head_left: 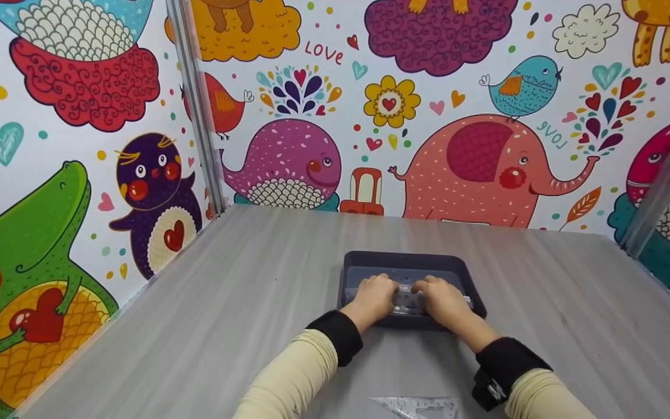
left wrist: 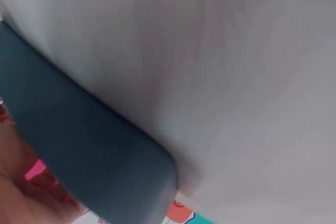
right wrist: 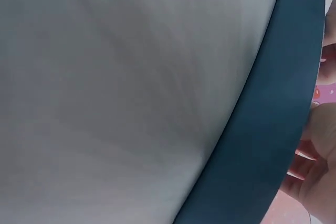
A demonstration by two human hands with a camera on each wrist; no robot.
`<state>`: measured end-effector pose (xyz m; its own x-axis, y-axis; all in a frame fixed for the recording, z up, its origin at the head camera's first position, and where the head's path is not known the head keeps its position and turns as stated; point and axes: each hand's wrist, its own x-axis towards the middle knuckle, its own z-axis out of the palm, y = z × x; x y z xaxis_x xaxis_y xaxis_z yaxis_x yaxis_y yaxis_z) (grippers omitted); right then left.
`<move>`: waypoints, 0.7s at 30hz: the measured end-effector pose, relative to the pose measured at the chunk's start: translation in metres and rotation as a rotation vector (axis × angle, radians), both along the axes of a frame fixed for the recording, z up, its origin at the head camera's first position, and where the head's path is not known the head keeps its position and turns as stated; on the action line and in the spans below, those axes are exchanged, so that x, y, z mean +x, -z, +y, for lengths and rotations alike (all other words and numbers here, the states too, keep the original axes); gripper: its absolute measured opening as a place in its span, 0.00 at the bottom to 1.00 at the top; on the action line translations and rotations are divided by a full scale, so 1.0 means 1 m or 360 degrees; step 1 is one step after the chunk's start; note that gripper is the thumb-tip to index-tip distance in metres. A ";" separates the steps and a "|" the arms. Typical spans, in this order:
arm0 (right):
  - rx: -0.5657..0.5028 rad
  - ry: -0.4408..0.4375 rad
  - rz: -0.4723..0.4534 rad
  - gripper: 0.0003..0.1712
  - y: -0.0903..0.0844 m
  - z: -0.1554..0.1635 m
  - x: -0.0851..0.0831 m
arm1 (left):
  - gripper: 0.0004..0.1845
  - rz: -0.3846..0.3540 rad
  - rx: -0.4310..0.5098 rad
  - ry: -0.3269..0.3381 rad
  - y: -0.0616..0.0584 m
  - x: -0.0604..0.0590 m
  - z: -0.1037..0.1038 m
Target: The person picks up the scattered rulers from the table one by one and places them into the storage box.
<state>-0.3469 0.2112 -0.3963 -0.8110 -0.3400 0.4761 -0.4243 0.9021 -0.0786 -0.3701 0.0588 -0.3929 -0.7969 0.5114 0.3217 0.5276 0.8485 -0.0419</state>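
A dark blue-grey rectangular tray [head_left: 407,259] rests on the table, and both hands reach into it over its near wall. Inside lies a clear plastic ruler-like strip [head_left: 409,299], its shiny edges showing between the hands and past the right one. My left hand [head_left: 377,295] grips it toward the left with curled fingers. On the other side my right hand [head_left: 444,299] holds it the same way, fingertips pointing inward. In both wrist views the tray's outer wall [left wrist: 89,129] hides most of the hands; part of the right hand [right wrist: 320,166] shows beyond the rim.
A clear set square [head_left: 422,406] lies on the grey wood-grain table [head_left: 242,326] at the near edge of the head view, between the forearms. Walls printed with cartoon animals [head_left: 469,169] stand behind and to the left, with metal posts [head_left: 195,110] at the corners.
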 end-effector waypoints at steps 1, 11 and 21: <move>-0.0062 0.0014 -0.0025 0.15 -0.002 0.001 0.001 | 0.12 -0.0048 0.0030 0.0001 -0.003 0.001 -0.002; -0.0902 -0.0061 -0.0584 0.16 -0.044 0.031 0.035 | 0.19 -0.0605 0.0628 0.0140 -0.034 0.022 -0.038; -0.0912 -0.0064 -0.0751 0.18 -0.055 0.046 0.078 | 0.18 -0.0671 0.0629 0.0193 -0.034 0.054 -0.075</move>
